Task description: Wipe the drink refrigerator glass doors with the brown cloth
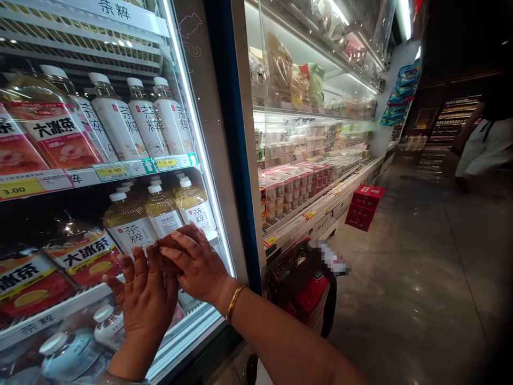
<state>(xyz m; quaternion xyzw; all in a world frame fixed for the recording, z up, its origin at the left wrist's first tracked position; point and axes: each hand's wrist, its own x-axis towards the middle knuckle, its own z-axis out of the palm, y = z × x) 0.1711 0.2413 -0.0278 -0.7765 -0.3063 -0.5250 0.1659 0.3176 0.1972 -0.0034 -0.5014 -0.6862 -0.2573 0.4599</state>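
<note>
My left hand [146,299] is raised in front of the glass door of a lit drinks cooler, its fingers spread and its back toward me. My right hand [200,267], with a gold bangle [234,303] on the wrist, reaches across to the left. Its fingers are stretched out and overlap the left hand's fingertips; the exact contact there is hidden. Neither hand shows a held object. Behind them are tea bottles [132,230] with white caps, and red-labelled iced tea bottles [86,254] to the left. Smaller bottles [70,355] lie below.
A dark door frame [236,133] separates the cooler from an open chilled shelf with stacked yogurt cups [286,192]. Below it stand a dark bag [290,278] beside a red box [310,294], and stacked red cartons [364,206]. A blurred person [483,144] is at far right.
</note>
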